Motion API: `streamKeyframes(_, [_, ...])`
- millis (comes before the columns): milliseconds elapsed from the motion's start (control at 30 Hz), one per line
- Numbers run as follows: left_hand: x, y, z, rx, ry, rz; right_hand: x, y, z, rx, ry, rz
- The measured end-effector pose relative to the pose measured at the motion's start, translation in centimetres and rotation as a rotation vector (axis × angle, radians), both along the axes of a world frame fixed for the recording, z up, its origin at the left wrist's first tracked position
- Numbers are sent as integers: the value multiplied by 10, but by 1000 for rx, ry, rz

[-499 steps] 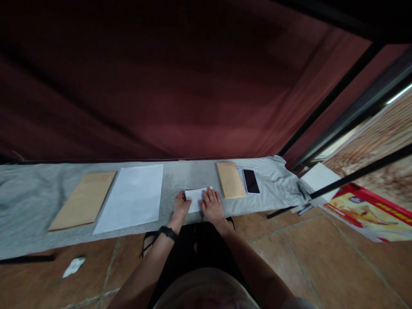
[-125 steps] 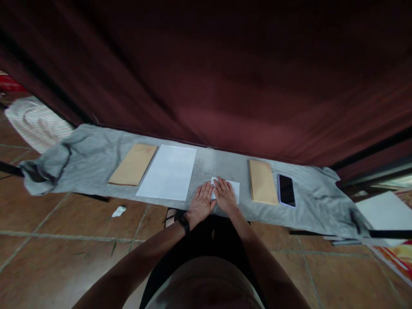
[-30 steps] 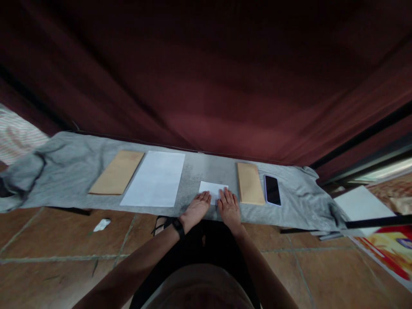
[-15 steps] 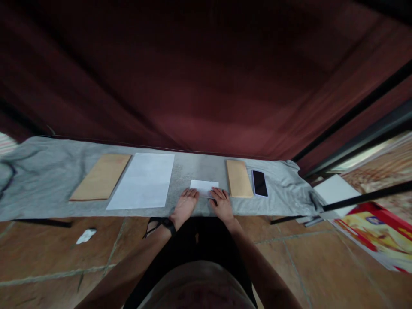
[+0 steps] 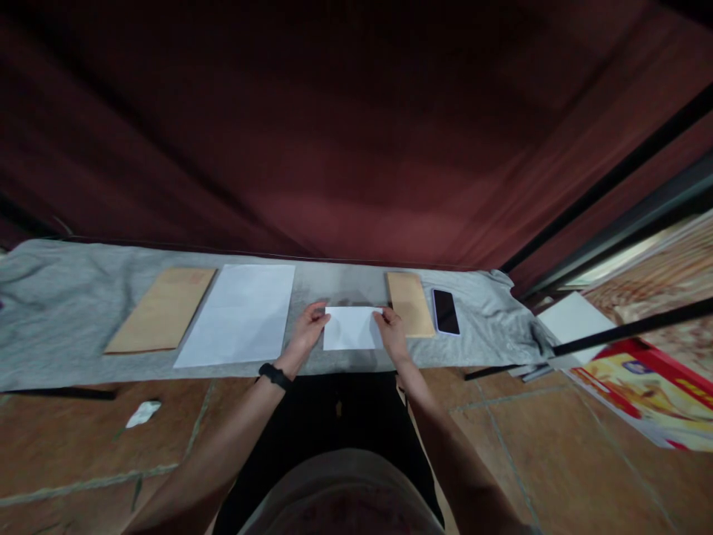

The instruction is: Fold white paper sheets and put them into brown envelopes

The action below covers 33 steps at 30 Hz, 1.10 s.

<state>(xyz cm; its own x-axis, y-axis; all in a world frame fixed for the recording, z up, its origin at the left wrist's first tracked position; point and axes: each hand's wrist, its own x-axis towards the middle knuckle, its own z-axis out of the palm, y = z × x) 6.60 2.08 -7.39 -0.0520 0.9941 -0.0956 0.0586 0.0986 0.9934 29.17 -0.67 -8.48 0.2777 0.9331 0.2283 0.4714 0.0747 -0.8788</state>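
Observation:
A folded white sheet of paper (image 5: 352,329) is held up between my two hands, just above the grey cloth. My left hand (image 5: 310,325) pinches its upper left corner, thumb in front. At the upper right corner, my right hand (image 5: 391,327) grips it the same way, close beside a small brown envelope (image 5: 412,303). Left of my left hand lies a stack of large white paper (image 5: 239,312), flat on the cloth. Beyond that rests a large brown envelope (image 5: 164,308).
A grey cloth (image 5: 339,284) covers the narrow table. To the right of the small envelope lies a phone (image 5: 445,312). A dark red curtain (image 5: 356,186) hangs behind the table. A red and yellow box (image 5: 651,390) stands at the right, and a crumpled white scrap (image 5: 143,413) lies on the tiled floor.
My hands were pressing flat on the folded paper on the cloth. Now they pinch its upper corners and have raised it, showing a larger white face.

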Motion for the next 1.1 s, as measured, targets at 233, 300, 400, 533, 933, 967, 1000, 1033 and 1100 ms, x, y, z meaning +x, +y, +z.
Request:
streamKeyframes(233, [7, 3, -26, 27, 303, -32, -7, 2, -25, -63, -121, -94])
streamKeyframes(300, [7, 3, -25, 65, 426, -44, -10, -2, -27, -44, -283, -105])
streamKeyframes(400, [8, 0, -23, 84, 557, -49, -17, -11, -28, 5, -593, -12])
streamKeyframes(533, [11, -1, -23, 93, 623, -56, -30, -20, -33, -1, -785, 184])
streamKeyframes(933, [31, -29, -23, 331, 1090, -143, -37, -23, -41, -24, -877, 235])
streamKeyframes(967, [36, -32, -24, 357, 1104, -184, -36, -23, -41, -20, -880, 237])
streamKeyframes(1000, [41, -33, -27, 381, 1111, -221, -36, -24, -41, -16, -886, 239])
streamKeyframes(1033, [44, -34, -31, 401, 1117, -249, -36, -24, -42, -14, -893, 239])
streamKeyframes(1100, [48, -35, -38, 428, 1135, -278, -36, -26, -41, -15, -912, 237])
